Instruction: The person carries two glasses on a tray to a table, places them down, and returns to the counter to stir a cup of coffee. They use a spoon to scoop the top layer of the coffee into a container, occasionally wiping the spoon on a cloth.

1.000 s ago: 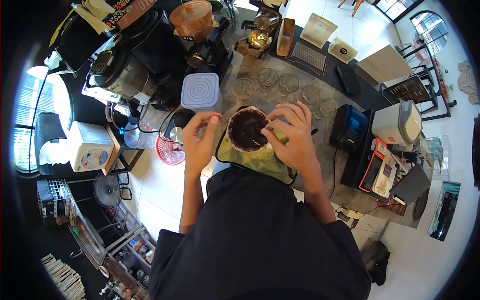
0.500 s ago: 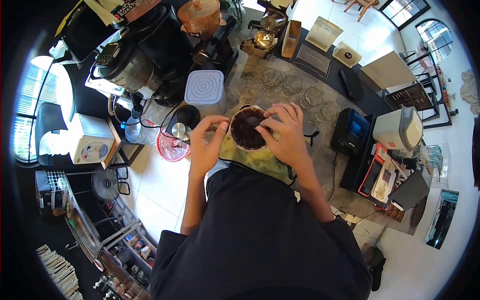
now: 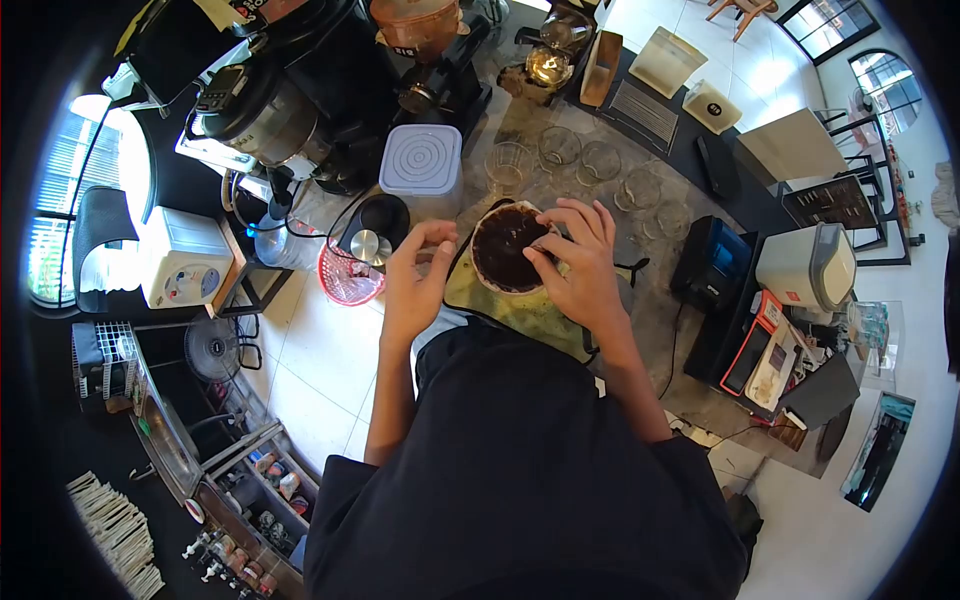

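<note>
From the head view, I judged the step to be handling the dark-filled bowl (image 3: 492,286) at twelve o'clock, left hand (image 3: 422,272) spread off its nine, right hand (image 3: 578,258) at three, clamping unreadable, next calling for light touch.

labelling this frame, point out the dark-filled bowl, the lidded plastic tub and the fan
Dark-filled bowl (image 3: 499,288): head view, near rim.
Lidded plastic tub (image 3: 420,160): head view, lid's middle.
Fan (image 3: 212,350): head view, round grille.

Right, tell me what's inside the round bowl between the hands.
Dark brown contents show inside the bowl; what they are isn't clear. They cover the bottom, and the right hand hides part of the rim.
</note>
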Demonstrator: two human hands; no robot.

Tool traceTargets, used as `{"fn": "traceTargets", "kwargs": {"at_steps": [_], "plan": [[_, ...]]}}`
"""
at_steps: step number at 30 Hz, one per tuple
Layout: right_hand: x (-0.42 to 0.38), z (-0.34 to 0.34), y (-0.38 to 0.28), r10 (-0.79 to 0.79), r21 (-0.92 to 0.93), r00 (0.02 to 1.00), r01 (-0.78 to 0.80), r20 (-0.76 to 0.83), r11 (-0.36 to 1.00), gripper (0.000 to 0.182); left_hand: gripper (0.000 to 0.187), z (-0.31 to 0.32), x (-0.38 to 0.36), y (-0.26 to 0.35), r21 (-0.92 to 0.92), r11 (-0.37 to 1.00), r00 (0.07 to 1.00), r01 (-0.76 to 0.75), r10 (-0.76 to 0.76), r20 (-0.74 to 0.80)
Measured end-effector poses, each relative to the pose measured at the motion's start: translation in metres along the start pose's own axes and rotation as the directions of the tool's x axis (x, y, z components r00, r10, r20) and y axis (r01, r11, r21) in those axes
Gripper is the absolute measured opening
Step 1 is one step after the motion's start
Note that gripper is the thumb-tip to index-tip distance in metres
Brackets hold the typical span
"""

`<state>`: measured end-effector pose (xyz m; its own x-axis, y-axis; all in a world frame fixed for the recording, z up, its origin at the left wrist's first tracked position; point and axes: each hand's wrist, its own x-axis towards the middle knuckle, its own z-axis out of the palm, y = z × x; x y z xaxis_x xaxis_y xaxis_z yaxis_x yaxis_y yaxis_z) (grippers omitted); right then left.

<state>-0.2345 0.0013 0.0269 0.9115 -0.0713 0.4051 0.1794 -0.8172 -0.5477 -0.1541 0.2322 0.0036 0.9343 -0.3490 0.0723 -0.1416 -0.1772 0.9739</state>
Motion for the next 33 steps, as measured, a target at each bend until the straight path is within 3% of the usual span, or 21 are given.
{"fn": "traceTargets", "kwargs": {"at_steps": [2, 4, 7, 16, 18, 21, 24, 28, 30, 33], "plan": [[-0.003, -0.001, 0.002, 0.019, 0.014, 1.000, -0.019, -0.004, 1.000, 0.012, 0.033, 0.001, -0.003, -0.004, -0.011, 0.999, 0.999, 0.039, -0.039, 0.019], [-0.006, -0.001, 0.003, 0.044, 0.030, 0.999, -0.044, -0.010, 0.999, 0.012, 0.051, 0.001, -0.008, -0.011, 0.020, 0.994, 0.979, 0.108, -0.110, 0.169], [-0.010, -0.002, 0.003, 0.082, 0.070, 0.996, -0.080, -0.028, 0.994, 0.011, 0.059, 0.010, -0.015, -0.018, 0.069, 0.992, 0.951, 0.106, -0.121, 0.284], [-0.018, -0.008, 0.002, 0.174, 0.199, 0.976, -0.146, -0.132, 0.969, 0.011, 0.054, 0.018, -0.015, -0.030, 0.080, 0.995, 0.933, 0.058, -0.082, 0.351], [-0.023, -0.002, 0.008, 0.352, 0.360, 0.925, -0.284, -0.139, 0.889, 0.010, 0.053, 0.017, -0.016, -0.027, 0.076, 0.995, 0.928, 0.071, -0.094, 0.361], [-0.028, -0.002, 0.014, 0.422, 0.442, 0.896, -0.326, -0.137, 0.836, 0.010, 0.044, 0.018, -0.017, -0.025, 0.073, 0.996, 0.941, 0.045, -0.067, 0.331], [-0.033, -0.001, 0.017, 0.507, 0.523, 0.858, -0.396, -0.083, 0.755, 0.010, 0.054, 0.017, -0.020, -0.031, 0.122, 0.992, 0.934, 0.034, -0.075, 0.350], [-0.038, 0.001, 0.014, 0.559, 0.576, 0.827, -0.427, -0.064, 0.697, 0.010, 0.054, 0.018, -0.020, -0.035, 0.088, 0.996, 0.930, 0.023, -0.054, 0.363], [-0.041, 0.002, 0.012, 0.616, 0.712, 0.788, -0.418, -0.025, 0.564, 0.013, 0.053, 0.018, -0.019, -0.030, 0.085, 0.996, 0.930, 0.008, -0.038, 0.366], [-0.043, 0.002, 0.011, 0.591, 0.681, 0.805, -0.401, -0.058, 0.613, 0.013, 0.052, 0.017, -0.019, -0.028, 0.093, 0.995, 0.929, 0.039, -0.070, 0.364]]}}
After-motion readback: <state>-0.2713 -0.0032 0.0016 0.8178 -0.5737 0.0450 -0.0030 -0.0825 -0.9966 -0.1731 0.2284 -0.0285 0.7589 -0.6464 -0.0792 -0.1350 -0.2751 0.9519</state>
